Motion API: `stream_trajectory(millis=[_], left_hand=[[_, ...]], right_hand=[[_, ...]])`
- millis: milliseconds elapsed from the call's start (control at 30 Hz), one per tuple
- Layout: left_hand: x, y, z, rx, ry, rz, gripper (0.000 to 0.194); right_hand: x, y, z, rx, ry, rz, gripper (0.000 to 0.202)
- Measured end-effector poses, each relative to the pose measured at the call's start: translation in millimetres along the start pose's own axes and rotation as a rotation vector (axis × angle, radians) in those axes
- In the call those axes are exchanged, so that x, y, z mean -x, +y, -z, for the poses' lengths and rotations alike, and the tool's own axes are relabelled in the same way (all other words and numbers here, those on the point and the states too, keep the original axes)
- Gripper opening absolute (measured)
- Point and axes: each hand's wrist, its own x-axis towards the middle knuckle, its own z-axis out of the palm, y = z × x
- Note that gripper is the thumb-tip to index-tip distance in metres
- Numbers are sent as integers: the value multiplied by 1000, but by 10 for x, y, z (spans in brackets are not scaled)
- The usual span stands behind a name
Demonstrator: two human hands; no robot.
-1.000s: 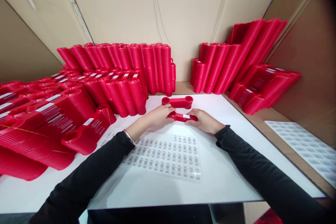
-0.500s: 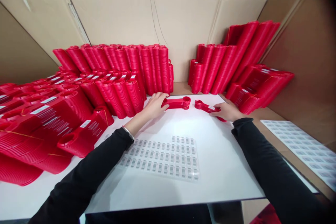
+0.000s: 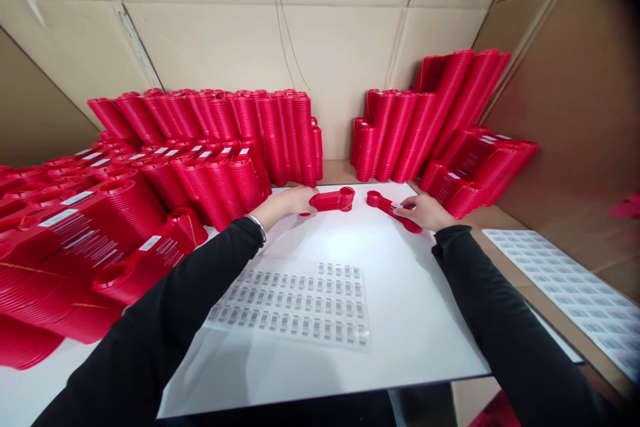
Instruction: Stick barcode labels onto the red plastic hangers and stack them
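Observation:
Near the back of the white board, my left hand [image 3: 295, 201] is closed on the left end of a short stack of red plastic parts [image 3: 333, 200] with a round ring at its right end. That stack lies on the board. To the right, my right hand [image 3: 425, 212] pinches a flat red plastic part [image 3: 383, 203], also with a ring end, that lies slanted there. Beside my right fingertips a small white label shows on this part; the fingers hide some of its near end.
Tall stacks of red parts [image 3: 245, 120] bound with thin bands stand at the left and back. More red stacks [image 3: 395, 133] are at the right back. A sheet of barcode labels [image 3: 300, 307] lies in front; another label sheet [image 3: 555, 280] is at the right. Cardboard walls [image 3: 350, 33] surround the table.
The view has shifted slightly. My left hand has lowered against the end of its red stack, and the fingers look more closed. My right hand remains at the slanted part.

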Motion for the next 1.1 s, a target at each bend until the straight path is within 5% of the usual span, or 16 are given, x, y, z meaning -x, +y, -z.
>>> stream_trajectory(millis=[333,533,800,1100], left_hand=[[81,-86,-42,39,-34,57,25],[281,-34,-42,47,-37,111,27],[418,-31,-257,36,84,193,26],[624,-115,-288,84,106,182,19]], right_hand=[[54,-106,37,3,-2,-91,33],[169,-540,-77,-138,157,135,34],[165,-1044,-697,-364,50,329,32],[158,-1097,-664,-616,-97,290,19]])
